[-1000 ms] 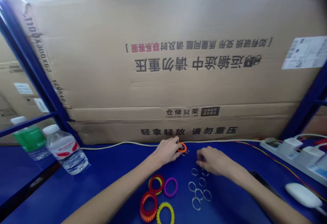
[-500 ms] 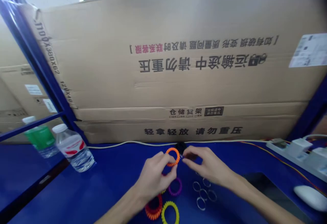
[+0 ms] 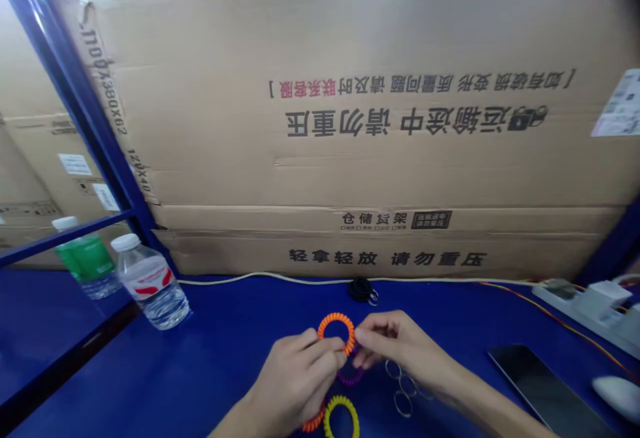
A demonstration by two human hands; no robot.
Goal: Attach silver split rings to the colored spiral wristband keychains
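Observation:
My left hand (image 3: 303, 378) is closed on an orange spiral coil band (image 3: 336, 318), pinching its lower edge and holding it raised above the blue table. At the band's right edge, the thumb and fingers of my right hand (image 3: 395, 345) close on the coil. A purple coil band (image 3: 351, 378) lies below, partly covered by my fingers. Nearer to me are a yellow coil band (image 3: 341, 399) and a red-orange coil band (image 3: 314, 421), the latter mostly behind my left hand. Several metal split rings (image 3: 403, 403) lie beneath my right wrist.
A black coil (image 3: 360, 289) with a metal ring lies by the white cable (image 3: 295, 282). Water bottles (image 3: 154, 285) stand at left. On the right are a phone (image 3: 543, 385), a mouse (image 3: 617, 395) and a power strip (image 3: 575, 301). Cardboard (image 3: 350, 165) walls the back.
Both hands have come nearer to me with the orange band, away from the black coil, which now shows in full. My right fingers have reached the orange band's edge. The view has shifted slightly.

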